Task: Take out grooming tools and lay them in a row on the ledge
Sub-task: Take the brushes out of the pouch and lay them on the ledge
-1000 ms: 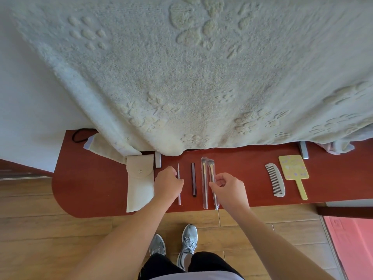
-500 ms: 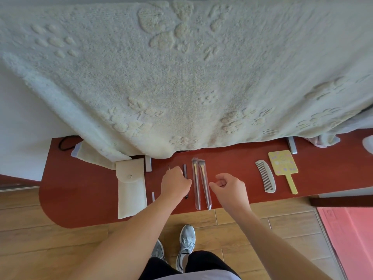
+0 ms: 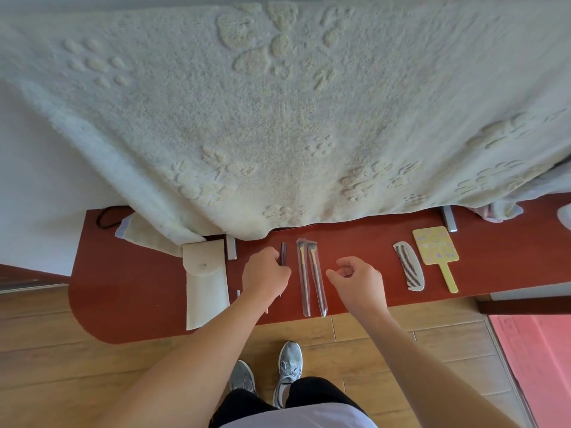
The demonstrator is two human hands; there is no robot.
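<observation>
Landmark: cream pouch, lying flat on the red ledge; all places below are given from it.
Left hand: just right of the pouch, fingers curled over the lower part of the dark stick; the knuckles hide whether they pinch it or only nudge it.
Right hand: farther right, beyond the two sleeved brushes, hovering with fingers loosely curled and holding nothing.
Row: dark stick, brushes, then, well to the right, the comb and hand mirror.
Step in hand (judged): squaring the dark stick with the row.
Technique (advised): slide it flat rather than lift it. Set it parallel to the brushes, top ends level. Keep the knuckles clear of the nearest sleeve.
</observation>
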